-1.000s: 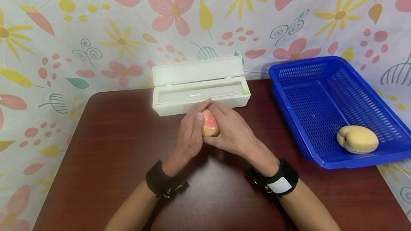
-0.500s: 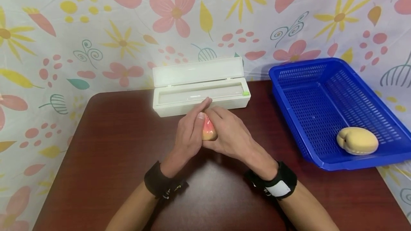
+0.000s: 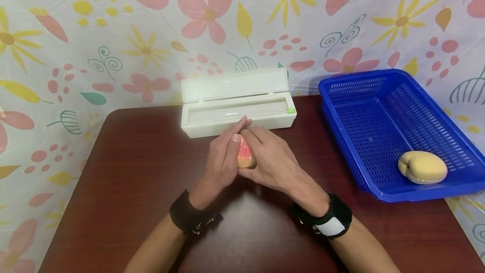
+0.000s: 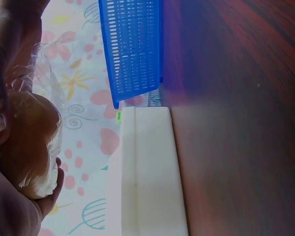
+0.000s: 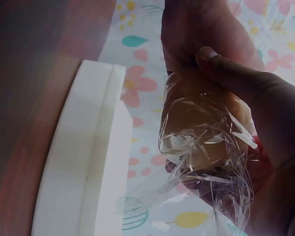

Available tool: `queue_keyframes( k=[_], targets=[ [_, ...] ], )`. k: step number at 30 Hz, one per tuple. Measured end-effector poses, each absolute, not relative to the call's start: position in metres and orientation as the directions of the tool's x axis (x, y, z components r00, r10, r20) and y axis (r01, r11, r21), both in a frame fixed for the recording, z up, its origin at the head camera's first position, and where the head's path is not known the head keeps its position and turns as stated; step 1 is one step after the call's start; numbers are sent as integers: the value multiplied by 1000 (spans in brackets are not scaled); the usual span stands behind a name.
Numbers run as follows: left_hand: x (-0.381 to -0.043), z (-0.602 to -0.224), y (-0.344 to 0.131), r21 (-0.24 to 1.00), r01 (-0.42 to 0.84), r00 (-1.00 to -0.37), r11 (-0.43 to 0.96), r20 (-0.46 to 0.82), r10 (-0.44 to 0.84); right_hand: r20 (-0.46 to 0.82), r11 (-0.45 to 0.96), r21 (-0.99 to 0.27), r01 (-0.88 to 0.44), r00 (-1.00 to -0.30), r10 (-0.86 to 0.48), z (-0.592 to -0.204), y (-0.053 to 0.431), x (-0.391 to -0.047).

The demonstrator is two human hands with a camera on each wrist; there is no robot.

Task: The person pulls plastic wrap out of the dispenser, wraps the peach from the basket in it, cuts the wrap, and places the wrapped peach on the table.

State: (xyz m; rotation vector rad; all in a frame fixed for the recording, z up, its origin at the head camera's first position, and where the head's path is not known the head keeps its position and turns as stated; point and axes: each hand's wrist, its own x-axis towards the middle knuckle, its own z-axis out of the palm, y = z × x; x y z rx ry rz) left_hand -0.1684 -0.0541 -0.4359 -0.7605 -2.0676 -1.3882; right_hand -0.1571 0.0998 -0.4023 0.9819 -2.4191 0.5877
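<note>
Both hands hold a pink-and-yellow peach-like fruit [image 3: 245,155] above the table, in front of the white box. Clear cling film [image 5: 226,187] is wrapped round it, crumpled, with a loose end hanging off in the right wrist view. My left hand [image 3: 223,155] cups its left side, the thumb lying along it. The right hand [image 3: 274,159] curls round the other side, with its thumb [image 5: 231,71] across the fruit in the right wrist view. Much of the fruit is hidden by the fingers.
A white cling film dispenser [image 3: 204,130] stands behind the hands, its lid [image 3: 235,85] raised, with a film roll [image 3: 235,113] inside and a green slider [image 3: 290,110] at the right end. A blue basket [image 3: 428,196] on the right holds a yellow fruit-shaped thing [image 3: 424,167].
The hands have drawn slightly closer round the fruit and sunk a little towards the person. The fruit shows as a narrower strip between them. Dispenser and basket have stayed put.
</note>
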Motion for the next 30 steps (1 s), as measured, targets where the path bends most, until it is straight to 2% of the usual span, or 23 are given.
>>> queue_keyframes(
  k=[7, 10, 17, 30],
  targets=[
    [-163, -433, -54, 612, 730, -667, 304, 735, 123, 583, 636, -189, -748, -607, -540, -397, 97, -150],
    [-163, -432, -54, 611, 730, -665, 306, 738, 115, 572, 634, -201, -746, -615, -542, -396, 97, -150],
    [-161, -427, -55, 639, 671, -720, 377, 682, 126, 566, 625, -297, -722, -660, -494, -395, 101, -152],
    [-161, -427, -55, 686, 634, -759, 358, 641, 115, 570, 616, -300, -728, -655, -497, -396, 100, -154]
  ],
)
